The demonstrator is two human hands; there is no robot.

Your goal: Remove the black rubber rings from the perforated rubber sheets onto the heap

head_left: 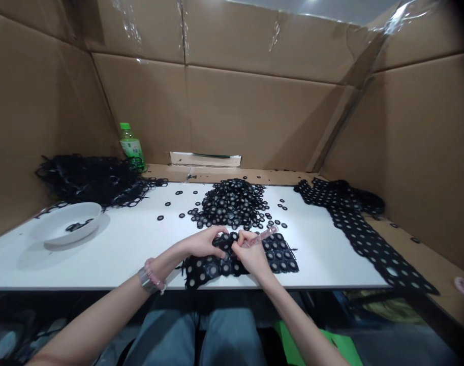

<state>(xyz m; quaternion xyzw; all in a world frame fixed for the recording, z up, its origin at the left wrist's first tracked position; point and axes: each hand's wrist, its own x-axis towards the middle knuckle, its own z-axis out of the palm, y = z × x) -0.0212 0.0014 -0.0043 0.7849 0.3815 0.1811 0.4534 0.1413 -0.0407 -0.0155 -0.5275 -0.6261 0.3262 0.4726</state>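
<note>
At the front of the white desk (136, 256), a black sheet (281, 253) set with round discs lies below both hands. The left hand (205, 243) pinches a raised part of it between thumb and fingers; the right hand (252, 254) grips a clear, pinkish tool (265, 235), its lower end hidden. Just behind sits a pile (232, 203) of loose black discs, some scattered around it. To the left, a white bowl (51, 231) holds a few dark pieces, near a tangle (89, 178) of black scrap and a green-capped bottle (131, 147). Far right, a dotted black strip (363, 236) trails forward. Cardboard (262, 114) walls surround the desk.
</note>
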